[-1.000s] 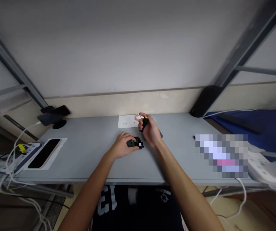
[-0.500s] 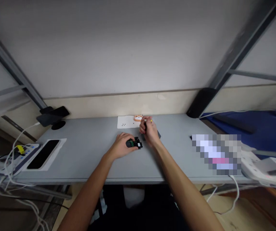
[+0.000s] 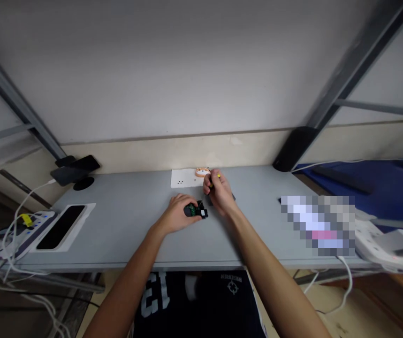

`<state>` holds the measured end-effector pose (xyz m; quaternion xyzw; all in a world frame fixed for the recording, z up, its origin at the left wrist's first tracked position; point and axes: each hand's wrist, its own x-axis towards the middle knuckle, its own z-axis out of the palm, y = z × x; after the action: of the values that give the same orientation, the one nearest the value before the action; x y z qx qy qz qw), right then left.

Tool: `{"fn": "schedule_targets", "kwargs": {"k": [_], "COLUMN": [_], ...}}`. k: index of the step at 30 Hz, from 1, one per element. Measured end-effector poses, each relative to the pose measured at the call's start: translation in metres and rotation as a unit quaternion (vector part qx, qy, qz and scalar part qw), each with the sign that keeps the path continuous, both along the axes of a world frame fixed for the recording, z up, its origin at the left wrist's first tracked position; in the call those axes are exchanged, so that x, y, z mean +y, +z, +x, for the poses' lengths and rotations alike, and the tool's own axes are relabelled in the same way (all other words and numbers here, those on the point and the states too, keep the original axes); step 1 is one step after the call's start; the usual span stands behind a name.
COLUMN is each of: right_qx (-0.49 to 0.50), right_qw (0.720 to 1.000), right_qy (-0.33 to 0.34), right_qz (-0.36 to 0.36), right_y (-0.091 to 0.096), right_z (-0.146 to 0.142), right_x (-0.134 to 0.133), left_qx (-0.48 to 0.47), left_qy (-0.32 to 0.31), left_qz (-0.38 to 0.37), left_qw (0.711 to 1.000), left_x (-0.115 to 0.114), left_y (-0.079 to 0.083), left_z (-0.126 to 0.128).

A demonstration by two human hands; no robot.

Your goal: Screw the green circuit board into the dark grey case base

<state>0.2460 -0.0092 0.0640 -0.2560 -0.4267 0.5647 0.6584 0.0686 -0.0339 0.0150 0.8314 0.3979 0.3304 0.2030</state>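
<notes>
My left hand (image 3: 178,212) rests on the grey table (image 3: 127,225) and grips a small black device (image 3: 196,210) with a green circuit board showing. Just right of it, my right hand (image 3: 219,195) is closed around a small black tool with a yellow end (image 3: 218,176), its lower end pointing down toward the device. The tool's tip is hidden by my fingers.
Behind my hands lie a white sheet (image 3: 183,178) and a small orange item (image 3: 202,172). A phone on a stand (image 3: 76,169), a dark phone on white backing (image 3: 59,226) and a power strip (image 3: 18,230) are at the left. A blurred patch and white cables sit right.
My right hand has come down and closer to the device with the tool. The left hand stays on the device. The view has shifted slightly.
</notes>
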Motion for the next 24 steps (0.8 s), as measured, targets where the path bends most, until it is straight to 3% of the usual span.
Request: {"fn": "schedule_targets", "kwargs": {"k": [4,9,14,24], "right_qx": [-0.004,-0.029,0.007,-0.028], "right_qw": [0.999,0.999,1.000,0.999], "right_qy": [0.041,0.008,0.017,0.028], "right_qz": [-0.001,0.019,-0.015,0.002], "right_y": [0.0018,0.0019,0.0010,0.0029], "right_z": [-0.0020,-0.0031,0.0001,-0.0007], "right_x": [-0.0021,-0.0054,-0.0037,-0.0033], "left_qx": [0.010,0.015,0.018,0.030], "left_qy": [0.007,0.005,0.001,-0.003], "left_qz": [-0.004,-0.005,-0.002,-0.002], "left_qw": [1.000,1.000,1.000,1.000], "left_x": [-0.0008,-0.0005,-0.0005,-0.0054], "left_y": [0.0003,0.0004,0.0009,0.0058], "left_z": [0.0003,0.0001,-0.0002,-0.0005]}}
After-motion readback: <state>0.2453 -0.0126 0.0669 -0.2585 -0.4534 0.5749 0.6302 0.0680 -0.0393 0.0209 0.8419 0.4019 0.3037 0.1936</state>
